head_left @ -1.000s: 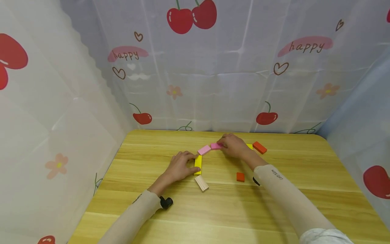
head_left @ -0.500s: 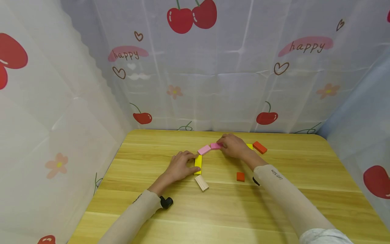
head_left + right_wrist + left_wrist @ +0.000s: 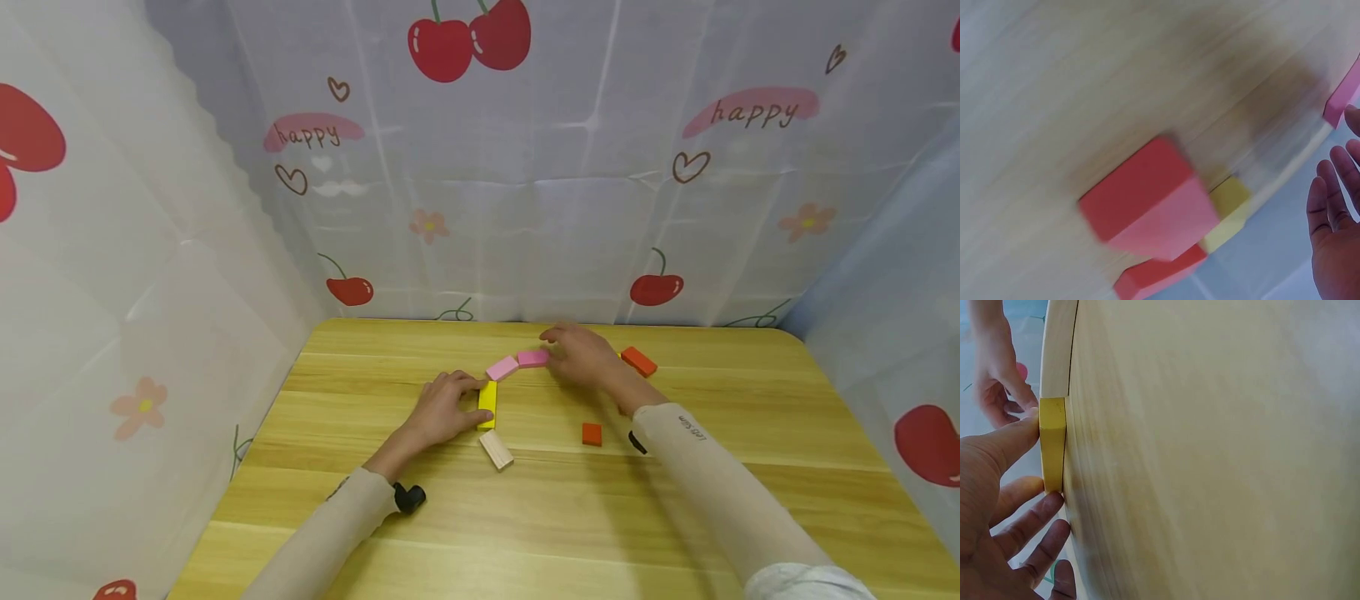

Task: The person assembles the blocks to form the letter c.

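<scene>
My left hand (image 3: 444, 408) pinches a yellow wooden block (image 3: 487, 405) lengthwise, thumb at its near end and forefinger at its far end. In the left wrist view the same yellow block (image 3: 1053, 444) lies between thumb and fingers, the other fingers spread beside it. A plain wood block (image 3: 497, 451) adjoins its near end. Beyond its far end lie a light pink block (image 3: 502, 368) and a darker pink block (image 3: 532, 358), end to end in a curve. My right hand (image 3: 583, 357) is beside the darker pink block, fingers extended and holding nothing; in the right wrist view its thumb is close to that pink block (image 3: 1342, 97).
An orange-red block (image 3: 592, 435) lies nearer on the wooden table (image 3: 420, 533). Another orange-red block (image 3: 639, 362) lies at the back right, close to a second yellow block (image 3: 1229, 209) mostly hidden behind my right hand in the head view. A printed curtain (image 3: 480, 208) borders the table.
My right hand has let go of the darker pink block and shifted slightly right, its fingers lifted and spread. My left hand and the row of blocks have stayed in place.
</scene>
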A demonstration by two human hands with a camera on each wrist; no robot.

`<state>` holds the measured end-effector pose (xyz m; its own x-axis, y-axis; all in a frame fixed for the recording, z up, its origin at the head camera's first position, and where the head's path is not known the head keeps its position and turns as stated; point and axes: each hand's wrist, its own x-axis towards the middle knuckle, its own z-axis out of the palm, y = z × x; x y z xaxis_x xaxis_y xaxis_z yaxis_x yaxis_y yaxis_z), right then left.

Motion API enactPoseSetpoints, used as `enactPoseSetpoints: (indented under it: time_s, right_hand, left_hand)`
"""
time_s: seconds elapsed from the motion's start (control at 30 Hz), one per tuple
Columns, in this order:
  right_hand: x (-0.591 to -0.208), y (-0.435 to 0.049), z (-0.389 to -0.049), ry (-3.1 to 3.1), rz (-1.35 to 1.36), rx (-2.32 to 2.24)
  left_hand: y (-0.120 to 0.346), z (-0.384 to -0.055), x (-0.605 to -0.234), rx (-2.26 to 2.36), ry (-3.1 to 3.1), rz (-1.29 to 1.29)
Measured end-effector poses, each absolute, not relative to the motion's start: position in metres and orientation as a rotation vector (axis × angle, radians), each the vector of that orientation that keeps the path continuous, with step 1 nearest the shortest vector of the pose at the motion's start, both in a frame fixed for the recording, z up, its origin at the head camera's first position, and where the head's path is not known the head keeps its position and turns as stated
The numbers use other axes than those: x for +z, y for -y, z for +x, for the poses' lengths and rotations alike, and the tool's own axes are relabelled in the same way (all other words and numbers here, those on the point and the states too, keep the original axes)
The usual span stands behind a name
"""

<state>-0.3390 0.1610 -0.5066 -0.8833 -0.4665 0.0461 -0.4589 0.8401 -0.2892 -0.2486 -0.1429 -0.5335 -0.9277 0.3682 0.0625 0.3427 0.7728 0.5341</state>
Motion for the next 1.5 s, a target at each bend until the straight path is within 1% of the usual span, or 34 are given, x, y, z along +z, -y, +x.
enactPoseSetpoints:
  time_s: [0.37,0.6,0.77,0.9,1.1,1.5]
  right_hand:
    - [-0.504,-0.213,-0.328,-3.024,-0.704,-0.57]
    - [-0.498,-0.253,-0.313,-3.038,-0.664,-0.554]
    - [-0.497,-0.271,-0.301,-3.073,-0.622,-0.489]
    - [-0.497,-0.275,-0.286,-3.086,-0.477,-0.452]
    - [-0.502,-0.272,-0.264,-3.01,-0.258,-0.564]
    - [-0.506,-0.263,-0.229,-2.967,-0.138,-0.612]
  left_hand:
    - [0.142,-0.247,-0.532,0.869,-2.906,0.58]
    - [0.142,-0.247,-0.531,0.876,-2.905,0.57]
    - [0.143,-0.248,-0.532,0.882,-2.904,0.566]
    - [0.143,-0.249,-0.533,0.887,-2.905,0.571]
    - [0.142,-0.249,-0.533,0.897,-2.904,0.571]
    - [0.14,-0.25,-0.534,0.886,-2.907,0.565]
